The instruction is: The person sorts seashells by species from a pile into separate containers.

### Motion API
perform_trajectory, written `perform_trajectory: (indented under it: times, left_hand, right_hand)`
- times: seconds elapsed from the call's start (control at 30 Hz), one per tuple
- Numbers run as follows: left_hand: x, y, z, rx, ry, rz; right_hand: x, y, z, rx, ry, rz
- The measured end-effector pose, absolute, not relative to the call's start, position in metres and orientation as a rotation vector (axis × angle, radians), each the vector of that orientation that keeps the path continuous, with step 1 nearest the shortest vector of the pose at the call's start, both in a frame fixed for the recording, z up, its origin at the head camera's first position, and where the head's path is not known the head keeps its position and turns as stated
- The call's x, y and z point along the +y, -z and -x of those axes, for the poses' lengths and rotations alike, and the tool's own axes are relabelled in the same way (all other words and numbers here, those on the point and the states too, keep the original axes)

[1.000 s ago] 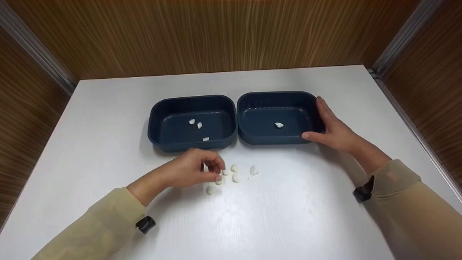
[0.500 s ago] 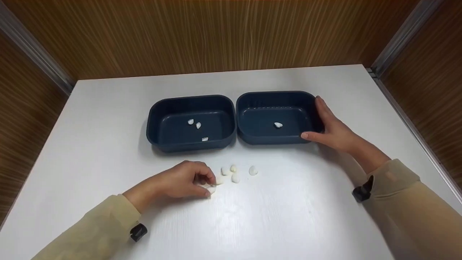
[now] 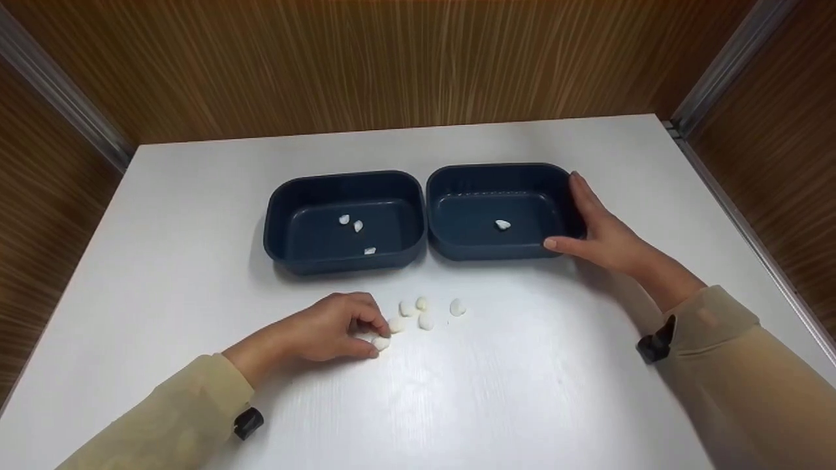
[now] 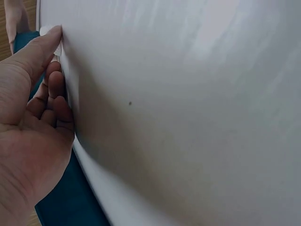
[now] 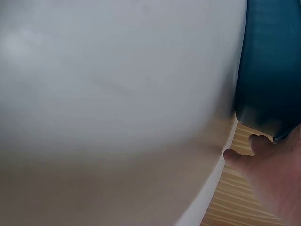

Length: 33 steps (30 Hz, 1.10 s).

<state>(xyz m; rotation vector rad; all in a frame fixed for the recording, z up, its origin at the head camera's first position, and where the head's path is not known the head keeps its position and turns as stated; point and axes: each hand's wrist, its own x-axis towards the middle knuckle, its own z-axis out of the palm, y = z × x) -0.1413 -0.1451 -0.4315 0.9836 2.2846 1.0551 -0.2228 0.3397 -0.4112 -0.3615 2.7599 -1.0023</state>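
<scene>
My left hand (image 3: 336,328) pinches a small whitish garlic clove (image 3: 381,343) on the table between thumb and forefinger. Several more cloves lie just right of it, the nearest garlic clove (image 3: 396,324) almost at the fingertips. In the left wrist view a bit of the pinched clove (image 4: 45,30) shows behind the thumb. My right hand (image 3: 607,238) holds the right end of a dark blue container (image 3: 496,251), thumb at the front rim and fingers along the side; one white piece (image 3: 502,224) lies inside. From the right wrist, fingers (image 5: 237,159) show close by the container's end.
A matching blue container (image 3: 346,264) stands at the left, right beside the other, with 3 white pieces in it. Both stand on a white table (image 3: 496,398). Wood-grain panels (image 3: 392,65) rise behind the table and at its sides.
My left hand has moved down and left from the cluster of cloves to the nearest one, and its thumb and forefinger have closed around that clove. The right hand keeps its place on the container.
</scene>
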Motion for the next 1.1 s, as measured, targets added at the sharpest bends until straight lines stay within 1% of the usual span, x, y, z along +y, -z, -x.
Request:
perform_trajectory:
  times: [0.4,0.8,0.97,1.1]
  left_hand:
    - [-0.141,0.425,0.14,2.308,-0.906,-1.039]
    - [-0.138,0.416,0.143,2.289,-0.929,-0.995]
    - [-0.134,0.404,0.144,2.282,-0.978,-0.997]
    - [-0.128,0.385,0.147,2.295,-1.003,-1.034]
  right_hand:
    - [0.338,0.41,0.222,2.779,0.977,0.366]
    - [0.34,0.41,0.223,2.762,0.969,0.34]
    - [0.34,0.411,0.222,2.768,0.981,0.352]
    - [0.339,0.412,0.221,2.775,0.984,0.361]
